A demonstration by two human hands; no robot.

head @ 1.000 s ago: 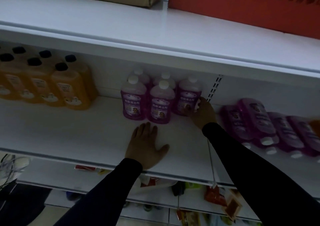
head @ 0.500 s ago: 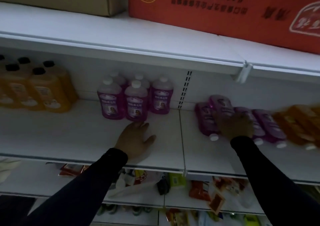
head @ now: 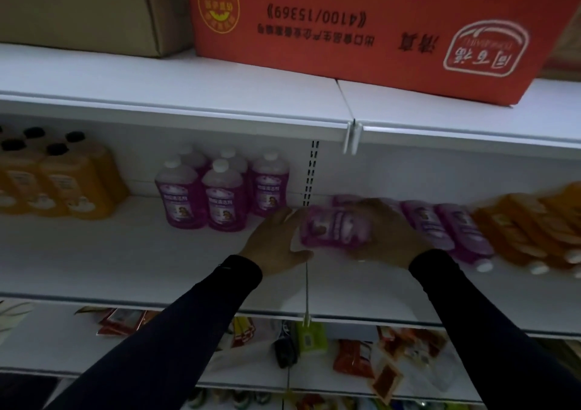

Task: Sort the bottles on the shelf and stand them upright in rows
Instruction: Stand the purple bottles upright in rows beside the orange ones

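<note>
Nearest us, our left hand [head: 276, 246] touches one end of a purple bottle [head: 334, 228] with straight, spread fingers, while our right hand [head: 388, 236] curls round its other end, holding it sideways just above the white shelf [head: 125, 265]. Right of it lie more purple bottles [head: 440, 224], then orange bottles [head: 528, 227]. Farther back, five upright purple bottles [head: 223, 196] stand grouped.

Top shelf: occupied by a red carton [head: 361, 32] beside a brown carton [head: 88, 7].
Lower shelf: snack packets [head: 355, 356] are scattered.
</note>
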